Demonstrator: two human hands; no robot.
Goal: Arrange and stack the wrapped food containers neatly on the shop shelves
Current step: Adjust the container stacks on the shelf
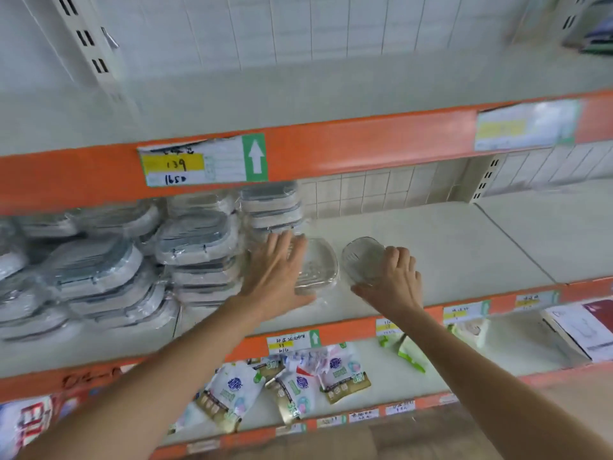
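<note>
Wrapped food containers [195,240], grey-lidded and sealed in clear film, crowd the left part of the middle shelf [447,247] in leaning, uneven stacks; the film's glare and the blur make single lids hard to count, and the upper stack at the back is partly hidden behind the orange shelf edge [331,147] above. Just right of them a clear rectangular container [320,267] lies on the shelf, its near left part covered by the left hand [273,273], whose fingers are straight and spread, lying flat over it and against the nearest stack. Whether the palm presses down cannot be told. Beside it, slightly apart, the right hand [394,277] grips a clear round container [363,258], tilted so its mouth faces the camera, fingers curled over the rim and thumb underneath; its lower edge is hidden by the hand. A price label [202,164] with a white arrow on green reads 139 and 1650, the smaller print unreadable. On the lower shelf [464,363] lie printed pouches [298,383], green packets [409,356] and, cut off at the right edge, a white box [583,330].
</note>
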